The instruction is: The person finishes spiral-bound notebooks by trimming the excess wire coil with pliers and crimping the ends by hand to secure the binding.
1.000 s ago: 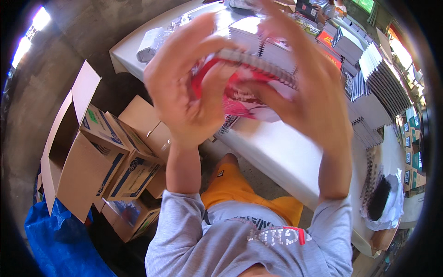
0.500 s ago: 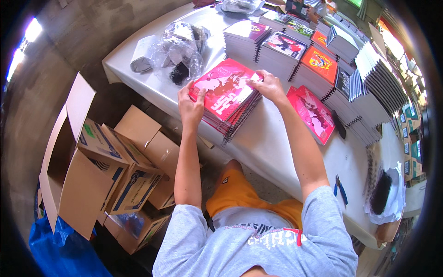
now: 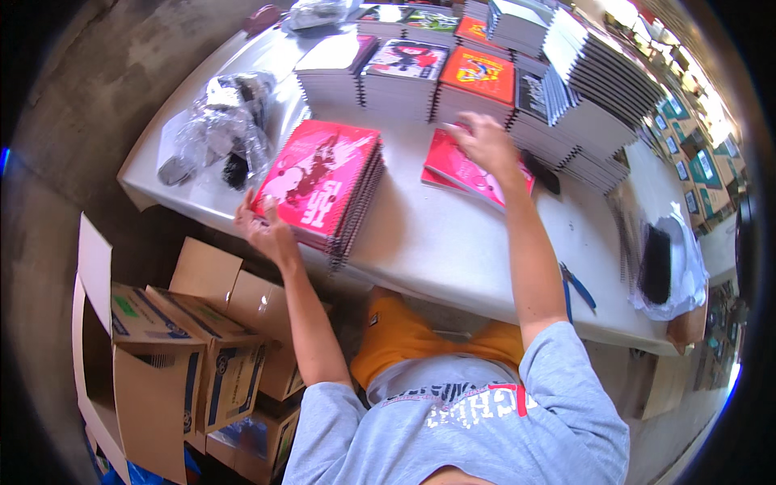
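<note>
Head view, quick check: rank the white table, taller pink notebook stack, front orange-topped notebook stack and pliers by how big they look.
1. White table
2. Taller pink notebook stack
3. Front orange-topped notebook stack
4. Pliers
The pink stack looks nearer the camera, so real sizes may differ.
</note>
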Available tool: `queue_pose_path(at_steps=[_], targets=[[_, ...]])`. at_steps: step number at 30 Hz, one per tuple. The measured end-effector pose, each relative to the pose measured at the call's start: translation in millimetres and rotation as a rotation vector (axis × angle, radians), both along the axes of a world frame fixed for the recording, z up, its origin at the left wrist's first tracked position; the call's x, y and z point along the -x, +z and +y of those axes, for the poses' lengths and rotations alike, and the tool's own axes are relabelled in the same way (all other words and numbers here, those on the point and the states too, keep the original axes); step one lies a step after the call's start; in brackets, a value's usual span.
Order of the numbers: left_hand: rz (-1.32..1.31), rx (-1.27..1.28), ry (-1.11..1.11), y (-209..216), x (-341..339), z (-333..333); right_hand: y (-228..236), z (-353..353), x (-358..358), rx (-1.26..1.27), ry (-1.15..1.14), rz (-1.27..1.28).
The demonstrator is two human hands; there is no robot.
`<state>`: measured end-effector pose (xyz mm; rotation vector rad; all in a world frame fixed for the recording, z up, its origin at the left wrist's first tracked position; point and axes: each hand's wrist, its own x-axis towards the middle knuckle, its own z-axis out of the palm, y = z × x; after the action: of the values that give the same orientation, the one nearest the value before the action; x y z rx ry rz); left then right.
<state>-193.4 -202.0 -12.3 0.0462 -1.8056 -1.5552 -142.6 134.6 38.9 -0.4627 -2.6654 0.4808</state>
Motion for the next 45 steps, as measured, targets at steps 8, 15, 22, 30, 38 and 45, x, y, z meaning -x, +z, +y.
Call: queue_pose_path(at_steps=[8, 15, 22, 30, 38, 45], targets=[[0.632, 0.201, -0.166, 74, -86, 81, -91, 95, -111, 0.35, -0.517, 0.04], [0.483, 0.261, -0.54, 60, -109, 147, -57, 93, -110, 0.298, -0.5, 0.083], [-0.133, 0.205, -0.715, 16, -70, 189, 12, 64, -147, 0.862, -0.022, 0.671], [-0.135, 0.052, -1.199, -19, -124, 182, -57, 30, -238, 0.594, 0.189, 0.47], [0.229, 0.678, -0.467, -11, -155, 191, -84, -9, -233, 1.026, 0.037, 0.316], [0.368, 0.931, -0.754, 46, -188, 217, -40, 73, -256, 0.569, 0.532, 0.115]])
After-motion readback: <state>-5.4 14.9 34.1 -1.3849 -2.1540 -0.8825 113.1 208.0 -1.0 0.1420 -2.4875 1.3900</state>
